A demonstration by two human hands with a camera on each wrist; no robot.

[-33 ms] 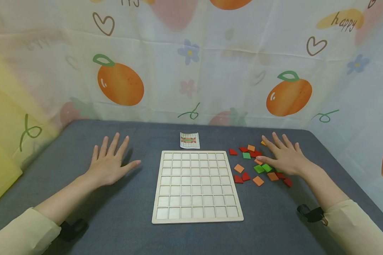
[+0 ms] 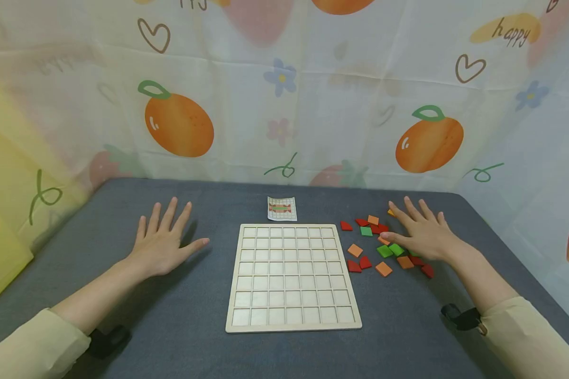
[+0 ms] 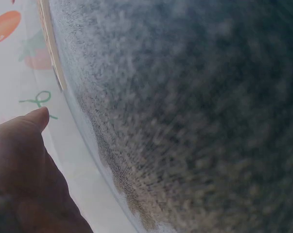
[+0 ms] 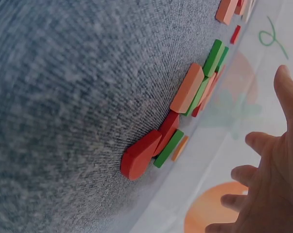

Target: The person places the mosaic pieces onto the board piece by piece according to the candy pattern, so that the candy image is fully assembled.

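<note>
My left hand (image 2: 158, 245) is spread palm down over the grey table, left of a pale wooden grid board (image 2: 291, 330), and holds nothing. My right hand (image 2: 427, 231) hovers with fingers spread above a scatter of small coloured tiles, partly covering some of them. Among those are orange tiles (image 2: 383, 269), green tiles (image 2: 385, 251) and red tiles (image 2: 354, 266). In the right wrist view a rounded red tile (image 4: 139, 155) lies on the cloth, apart from the fingers. The board's square cells hold no tiles.
A small paper card (image 2: 282, 209) with a printed grid and a red, orange and green pattern lies just beyond the board. Behind the grey table (image 2: 180, 316) hangs a white curtain (image 2: 332, 116) with fruit prints. Yellow fabric (image 2: 2, 226) hangs at the left.
</note>
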